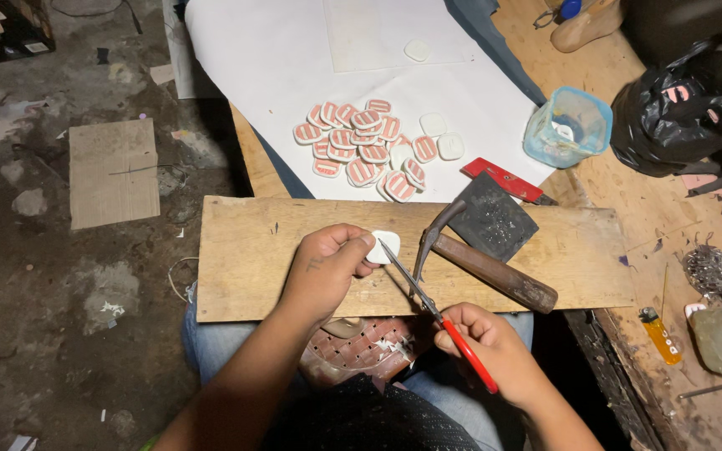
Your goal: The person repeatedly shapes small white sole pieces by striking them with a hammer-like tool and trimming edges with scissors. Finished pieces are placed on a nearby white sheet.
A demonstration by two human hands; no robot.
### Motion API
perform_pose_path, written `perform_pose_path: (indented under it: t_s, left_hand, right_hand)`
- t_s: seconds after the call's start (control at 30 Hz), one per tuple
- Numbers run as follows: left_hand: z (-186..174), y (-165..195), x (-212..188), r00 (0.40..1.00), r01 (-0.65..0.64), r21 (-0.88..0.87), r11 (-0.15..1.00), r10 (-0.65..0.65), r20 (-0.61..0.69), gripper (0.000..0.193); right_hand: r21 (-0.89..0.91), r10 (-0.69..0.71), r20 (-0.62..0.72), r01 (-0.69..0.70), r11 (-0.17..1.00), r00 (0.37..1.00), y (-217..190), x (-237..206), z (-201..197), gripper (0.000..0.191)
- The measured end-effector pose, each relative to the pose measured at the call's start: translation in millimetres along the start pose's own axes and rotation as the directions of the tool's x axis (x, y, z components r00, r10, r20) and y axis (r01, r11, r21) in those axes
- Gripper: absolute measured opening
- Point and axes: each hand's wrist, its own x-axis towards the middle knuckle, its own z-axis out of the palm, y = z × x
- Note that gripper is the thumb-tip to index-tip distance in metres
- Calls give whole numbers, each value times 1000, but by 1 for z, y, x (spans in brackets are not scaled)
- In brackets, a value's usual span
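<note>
Right hand [482,342], at five o'clock, gripped red-handled scissors [436,313] whose tips met a small white piece [382,247]; left hand [327,267] pinched that piece over a wooden board [244,259] across the lap. Hammer [486,267] lay on the board at three o'clock, just beside the scissors. Pile of red-and-white pieces [361,150] rested on white paper [261,67] at twelve o'clock; blue tub [568,127] at two o'clock
</note>
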Motion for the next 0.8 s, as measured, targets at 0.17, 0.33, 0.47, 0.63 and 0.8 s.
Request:
perform_pose_path:
  t_s: [0.17, 0.33, 0.47, 0.63, 0.8]
  left_hand:
    - [1, 1, -3, 999, 9, 79, 997, -5, -45, 21]
    - [2, 2, -3, 1000, -12, -30, 999, 11, -22, 21]
    - [4, 3, -3, 999, -36, -74, 997, 35, -11, 25]
    - [5, 6, -6, 999, -30, -83, 996, 26, -44, 23]
    - [8, 6, -8, 993, -96, -87, 992, 89, -79, 23]
  right_hand:
    - [-84, -112, -37, 108, 991, 993, 11, 1, 2, 16]
    - [81, 96, 77, -102, 991, 992, 17, 3, 10, 23]
    - [164, 6, 178, -35, 986, 984, 14, 6, 13, 27]
    - [104, 92, 129, -106, 989, 987, 6, 2, 11, 27]
    - [-3, 126, 62, -126, 992, 990, 3, -1, 9, 26]
